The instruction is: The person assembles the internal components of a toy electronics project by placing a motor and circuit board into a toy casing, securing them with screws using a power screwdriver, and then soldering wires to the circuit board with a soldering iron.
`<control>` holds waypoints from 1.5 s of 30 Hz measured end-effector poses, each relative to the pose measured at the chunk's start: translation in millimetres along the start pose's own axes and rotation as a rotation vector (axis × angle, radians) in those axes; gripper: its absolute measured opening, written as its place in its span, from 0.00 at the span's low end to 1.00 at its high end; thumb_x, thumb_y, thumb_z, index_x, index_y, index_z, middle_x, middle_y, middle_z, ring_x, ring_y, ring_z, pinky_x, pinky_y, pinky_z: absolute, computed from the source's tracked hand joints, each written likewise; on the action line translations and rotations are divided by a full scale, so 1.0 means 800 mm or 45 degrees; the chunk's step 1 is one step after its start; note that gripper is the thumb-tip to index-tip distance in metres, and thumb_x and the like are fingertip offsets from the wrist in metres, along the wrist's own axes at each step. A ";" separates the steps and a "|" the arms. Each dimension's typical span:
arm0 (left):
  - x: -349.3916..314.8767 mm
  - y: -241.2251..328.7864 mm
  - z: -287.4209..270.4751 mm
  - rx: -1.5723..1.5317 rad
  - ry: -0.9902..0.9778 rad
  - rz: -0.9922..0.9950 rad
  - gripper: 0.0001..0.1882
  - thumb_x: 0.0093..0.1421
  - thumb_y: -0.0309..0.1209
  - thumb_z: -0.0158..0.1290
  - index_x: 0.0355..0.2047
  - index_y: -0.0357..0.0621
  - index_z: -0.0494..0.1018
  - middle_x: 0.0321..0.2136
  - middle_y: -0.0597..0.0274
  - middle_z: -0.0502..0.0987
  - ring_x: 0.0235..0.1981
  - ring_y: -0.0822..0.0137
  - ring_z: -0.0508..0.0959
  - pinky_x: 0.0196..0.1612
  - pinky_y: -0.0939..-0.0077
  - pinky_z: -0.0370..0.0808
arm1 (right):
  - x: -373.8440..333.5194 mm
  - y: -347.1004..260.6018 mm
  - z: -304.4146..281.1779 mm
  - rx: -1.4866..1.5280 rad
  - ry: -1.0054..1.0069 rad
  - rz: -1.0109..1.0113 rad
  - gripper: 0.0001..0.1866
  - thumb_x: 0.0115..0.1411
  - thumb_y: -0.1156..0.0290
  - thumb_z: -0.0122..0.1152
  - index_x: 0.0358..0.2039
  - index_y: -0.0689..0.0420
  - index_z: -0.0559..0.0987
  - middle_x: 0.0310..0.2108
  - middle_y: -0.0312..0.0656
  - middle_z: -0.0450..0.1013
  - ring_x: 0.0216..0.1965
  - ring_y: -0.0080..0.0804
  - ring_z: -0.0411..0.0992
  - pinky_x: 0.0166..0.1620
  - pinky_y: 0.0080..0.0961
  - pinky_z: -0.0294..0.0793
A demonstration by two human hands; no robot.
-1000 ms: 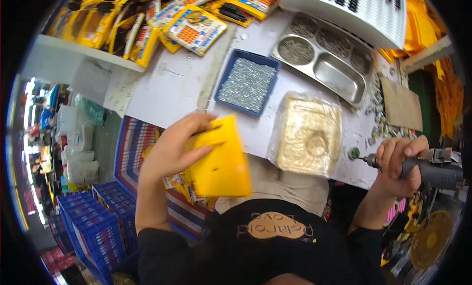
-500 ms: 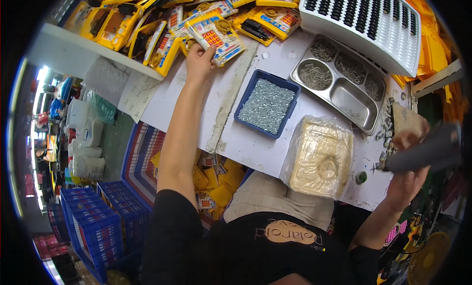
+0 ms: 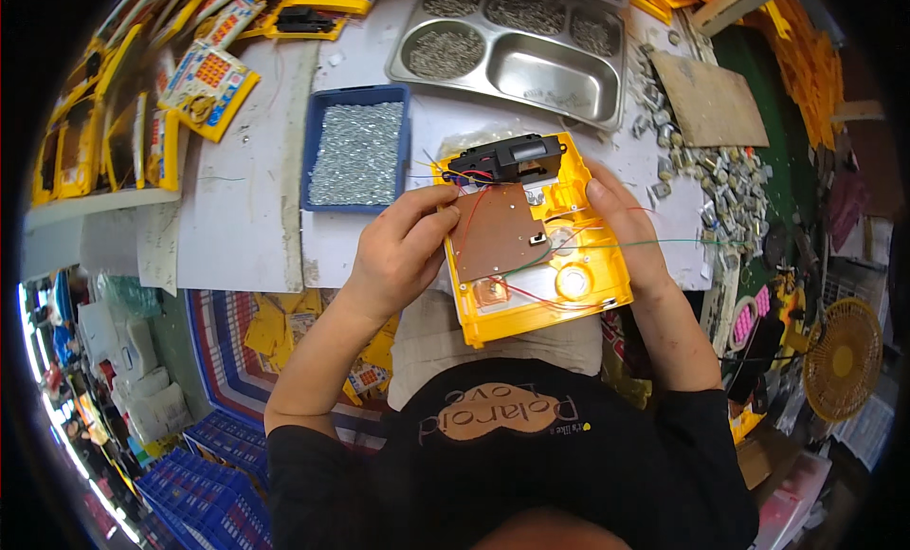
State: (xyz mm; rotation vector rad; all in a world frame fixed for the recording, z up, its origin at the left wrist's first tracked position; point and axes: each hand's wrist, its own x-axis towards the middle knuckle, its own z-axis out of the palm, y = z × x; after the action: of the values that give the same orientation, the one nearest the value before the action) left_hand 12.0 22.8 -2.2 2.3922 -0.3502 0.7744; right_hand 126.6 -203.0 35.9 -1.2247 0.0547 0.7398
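Observation:
Both hands hold a yellow plastic toy housing above the near edge of the table, its open inner side facing up. Inside lie a brown circuit board, thin red, green and yellow wires, and round fittings. A black gearbox-like module sits across the far end. My left hand pinches the left edge, thumb and forefinger beside the board's corner. Around the right edge, my right hand is closed, its fingers partly hidden under the housing. Clear plastic wrap shows beyond the housing, which mostly covers what it wraps.
A blue tray of silvery screws stands left of the housing. Beyond is a metal compartment tray with small metal parts. Yellow housings are piled at far left. Small metal pieces lie at right beside a brown board.
My left hand has come back from the pile and now grips the open housing with my right. The dark tool near my right hand is out of sight. The view has shifted rightward.

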 end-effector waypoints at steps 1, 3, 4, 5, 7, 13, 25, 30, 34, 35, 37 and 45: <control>-0.003 0.003 0.007 -0.056 -0.068 -0.085 0.21 0.48 0.16 0.57 0.45 0.38 0.77 0.48 0.50 0.78 0.41 0.54 0.82 0.42 0.67 0.81 | -0.001 0.004 -0.014 -0.004 0.015 0.009 0.29 0.72 0.56 0.49 0.66 0.63 0.64 0.42 0.43 0.79 0.44 0.27 0.76 0.51 0.24 0.75; 0.006 0.013 0.014 -0.057 -0.174 -0.153 0.22 0.48 0.17 0.58 0.46 0.39 0.77 0.49 0.50 0.78 0.44 0.54 0.80 0.46 0.64 0.79 | -0.001 0.015 -0.052 -0.740 -0.089 -0.350 0.26 0.70 0.64 0.55 0.65 0.60 0.66 0.42 0.42 0.75 0.35 0.28 0.73 0.45 0.27 0.74; 0.012 0.017 0.016 -0.034 -0.274 -0.218 0.22 0.48 0.18 0.58 0.47 0.41 0.77 0.50 0.51 0.77 0.48 0.54 0.78 0.49 0.61 0.76 | 0.001 0.023 -0.058 -1.020 0.063 -0.556 0.23 0.66 0.65 0.60 0.60 0.56 0.73 0.35 0.41 0.71 0.34 0.31 0.67 0.41 0.30 0.71; 0.018 0.021 0.015 -0.048 -0.285 -0.222 0.22 0.48 0.18 0.58 0.47 0.41 0.77 0.50 0.51 0.77 0.48 0.54 0.78 0.49 0.61 0.76 | 0.004 0.023 -0.062 -1.021 0.073 -0.539 0.23 0.66 0.65 0.60 0.60 0.56 0.73 0.35 0.41 0.71 0.34 0.31 0.67 0.41 0.30 0.71; 0.022 0.027 0.005 0.382 -0.409 -0.107 0.23 0.49 0.20 0.57 0.48 0.43 0.77 0.50 0.52 0.77 0.54 0.55 0.73 0.54 0.56 0.69 | 0.014 0.023 -0.066 -1.866 0.092 -1.205 0.20 0.60 0.66 0.64 0.53 0.54 0.78 0.36 0.44 0.71 0.40 0.40 0.65 0.44 0.34 0.69; -0.001 0.061 0.009 0.009 -0.497 -0.207 0.28 0.46 0.37 0.67 0.49 0.45 0.76 0.51 0.59 0.74 0.52 0.54 0.72 0.54 0.55 0.67 | 0.036 0.029 -0.057 -1.864 0.066 -1.156 0.17 0.56 0.68 0.65 0.47 0.54 0.80 0.40 0.46 0.70 0.46 0.48 0.64 0.49 0.39 0.67; 0.014 0.088 0.066 0.023 -0.579 -0.093 0.21 0.49 0.38 0.66 0.44 0.50 0.76 0.34 0.65 0.70 0.39 0.62 0.70 0.49 0.57 0.61 | -0.088 -0.021 -0.039 -1.407 -0.935 -0.856 0.17 0.58 0.75 0.60 0.48 0.60 0.77 0.37 0.49 0.75 0.33 0.45 0.76 0.40 0.34 0.78; -0.004 0.087 0.050 -0.034 -0.422 0.129 0.06 0.53 0.32 0.59 0.31 0.48 0.76 0.28 0.66 0.70 0.33 0.64 0.71 0.44 0.64 0.66 | -0.065 -0.043 -0.078 -1.353 -0.537 -0.581 0.15 0.53 0.74 0.62 0.43 0.59 0.82 0.31 0.42 0.77 0.35 0.41 0.75 0.40 0.32 0.74; -0.046 0.093 0.024 -0.132 -0.437 0.132 0.09 0.52 0.32 0.60 0.34 0.46 0.77 0.30 0.68 0.72 0.32 0.68 0.73 0.39 0.69 0.68 | -0.029 0.012 -0.034 -1.664 -0.698 -1.266 0.14 0.49 0.75 0.64 0.39 0.57 0.82 0.34 0.38 0.74 0.38 0.42 0.70 0.45 0.38 0.70; -0.055 0.089 0.017 -0.109 -0.449 0.106 0.10 0.52 0.32 0.60 0.35 0.46 0.77 0.31 0.68 0.73 0.31 0.69 0.74 0.36 0.70 0.69 | -0.028 0.022 -0.029 -1.664 -0.702 -1.264 0.14 0.49 0.75 0.64 0.39 0.57 0.82 0.34 0.38 0.74 0.38 0.42 0.70 0.45 0.38 0.70; -0.074 0.077 0.001 -0.046 -0.319 0.028 0.11 0.51 0.30 0.62 0.35 0.46 0.77 0.33 0.66 0.74 0.30 0.68 0.75 0.32 0.69 0.69 | -0.026 0.041 -0.021 -1.712 -0.683 -1.215 0.15 0.49 0.75 0.67 0.40 0.57 0.82 0.34 0.38 0.74 0.38 0.41 0.70 0.45 0.37 0.70; -0.086 0.075 -0.003 -0.112 -0.766 -0.183 0.10 0.55 0.35 0.61 0.34 0.46 0.74 0.28 0.62 0.70 0.30 0.59 0.76 0.32 0.64 0.73 | -0.028 0.059 0.021 -1.747 -0.595 -1.101 0.20 0.48 0.68 0.72 0.43 0.56 0.80 0.36 0.38 0.73 0.41 0.39 0.70 0.46 0.38 0.65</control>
State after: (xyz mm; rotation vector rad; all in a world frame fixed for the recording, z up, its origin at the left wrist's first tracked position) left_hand -68.6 -18.6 -14.2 2.4887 -0.4299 -0.0420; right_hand 78.3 -193.0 12.0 -2.0511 -1.4904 0.1807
